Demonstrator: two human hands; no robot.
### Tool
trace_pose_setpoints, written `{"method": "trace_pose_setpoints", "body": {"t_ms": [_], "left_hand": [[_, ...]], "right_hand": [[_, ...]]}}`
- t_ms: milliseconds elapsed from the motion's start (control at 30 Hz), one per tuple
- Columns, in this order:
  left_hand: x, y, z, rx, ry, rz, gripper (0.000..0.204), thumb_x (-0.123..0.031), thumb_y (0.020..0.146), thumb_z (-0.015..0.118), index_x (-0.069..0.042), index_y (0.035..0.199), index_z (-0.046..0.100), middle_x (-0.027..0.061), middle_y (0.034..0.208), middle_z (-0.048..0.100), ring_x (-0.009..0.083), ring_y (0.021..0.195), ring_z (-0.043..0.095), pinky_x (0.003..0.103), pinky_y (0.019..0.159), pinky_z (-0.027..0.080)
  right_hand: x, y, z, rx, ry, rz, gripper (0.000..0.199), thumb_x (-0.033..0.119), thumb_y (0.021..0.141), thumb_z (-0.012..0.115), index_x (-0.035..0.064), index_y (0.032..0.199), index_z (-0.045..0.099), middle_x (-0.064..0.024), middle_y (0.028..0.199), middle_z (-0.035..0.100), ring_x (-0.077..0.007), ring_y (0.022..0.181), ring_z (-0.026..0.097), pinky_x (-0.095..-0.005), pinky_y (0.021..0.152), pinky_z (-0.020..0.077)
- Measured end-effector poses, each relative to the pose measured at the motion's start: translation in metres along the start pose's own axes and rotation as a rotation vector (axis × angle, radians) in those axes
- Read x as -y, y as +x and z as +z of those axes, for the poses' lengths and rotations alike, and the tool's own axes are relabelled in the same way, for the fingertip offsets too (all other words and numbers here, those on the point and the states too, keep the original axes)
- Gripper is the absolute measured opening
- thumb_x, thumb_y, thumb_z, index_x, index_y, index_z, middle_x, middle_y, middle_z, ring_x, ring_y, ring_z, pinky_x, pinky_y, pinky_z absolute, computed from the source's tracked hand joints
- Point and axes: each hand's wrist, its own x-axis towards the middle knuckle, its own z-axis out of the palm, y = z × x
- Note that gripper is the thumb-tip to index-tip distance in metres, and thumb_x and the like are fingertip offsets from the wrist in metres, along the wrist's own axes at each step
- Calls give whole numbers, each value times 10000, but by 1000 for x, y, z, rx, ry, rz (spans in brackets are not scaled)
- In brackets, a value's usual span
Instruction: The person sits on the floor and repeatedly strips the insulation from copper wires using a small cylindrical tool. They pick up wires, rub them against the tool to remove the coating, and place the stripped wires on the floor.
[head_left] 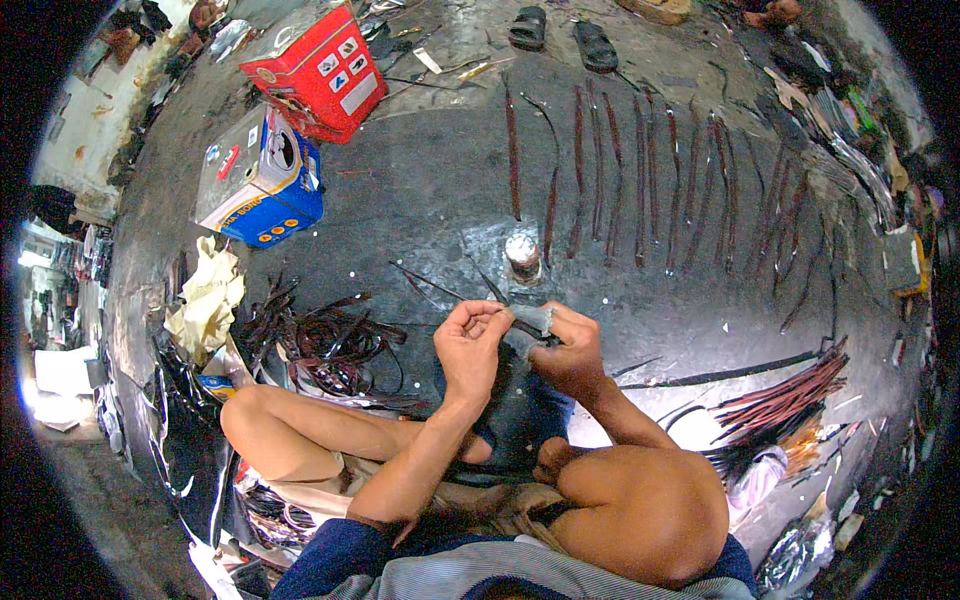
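Bare knees (640, 510) filled the lower middle of the frame, the person sitting cross-legged on a dark floor (420, 190). Both forearms rose from the lower edge and met just above the frame's centre. Coming up from the lower left, the left hand (470, 345) was bent at the wrist, its fingers curled down and pinched onto a thin dark strip (440, 290) that ran off toward the upper left. Beside it the right hand (572, 352) was fisted, knuckles up, gripping a grey tool (535, 318) whose tip poked out between the two hands (probably a small blade, though the view was too coarse to be sure). Hands were nearly touching, thumbs facing.

Just above them, in the centre, stood a small metal-capped cylinder (522, 255). Across the upper right a row of long reddish-brown strips (640, 170) lay side by side on the floor, and a loose bundle of similar strips (790, 395) lay at the right. A tangle of dark strips (325, 345) sat left of centre, beside crumpled yellowish paper (205, 300). In the upper left were a blue and white carton (260, 180) and a red carton (320, 70); a pair of dark sandals (560, 35) lay at the top.
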Motion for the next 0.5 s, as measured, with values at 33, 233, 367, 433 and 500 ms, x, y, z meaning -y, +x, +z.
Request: {"method": "trace_pose_setpoints", "body": {"t_ms": [33, 233, 367, 433, 500], "left_hand": [[0, 1, 1, 19, -30, -25, 116, 15, 864, 721, 5, 973, 684, 4, 833, 666, 44, 727, 590, 187, 673, 468], [-4, 0, 10, 119, -247, -98, 169, -19, 869, 733, 5, 1035, 711, 22, 890, 700, 66, 762, 620, 204, 711, 496], [-4, 19, 10, 167, -120, -3, 137, -25, 870, 735, 10, 1001, 715, 32, 872, 701, 90, 773, 636, 227, 719, 514], [-20, 28, 10, 183, -241, -27, 91, -26, 884, 713, 19, 961, 699, 49, 838, 691, 113, 730, 636, 245, 704, 521], [-27, 47, 1, 120, -331, -9, 78, -31, 894, 696, 9, 961, 691, 51, 834, 686, 130, 708, 638, 253, 699, 527]], "right_hand": [[3, 2, -2, -11, 5, 20, 340, 42, 630, 682, 29, 969, 707, -124, 782, 620, -310, 674, 634, -387, 585, 525], [7, 12, -16, -89, -80, -87, 193, 24, 616, 650, 40, 808, 664, -99, 745, 611, -293, 649, 622, -392, 550, 503], [3, 10, -30, -7, -254, -188, 120, 56, 600, 662, 53, 700, 597, -81, 731, 606, -267, 641, 618, -382, 513, 481], [9, 15, -34, -9, -296, -257, 133, 90, 593, 675, 56, 674, 575, -77, 719, 596, -259, 646, 619, -375, 494, 468], [14, 20, -35, -18, -338, -316, 120, 92, 613, 675, 68, 726, 643, -82, 715, 591, -262, 647, 618, -377, 496, 470]]}}
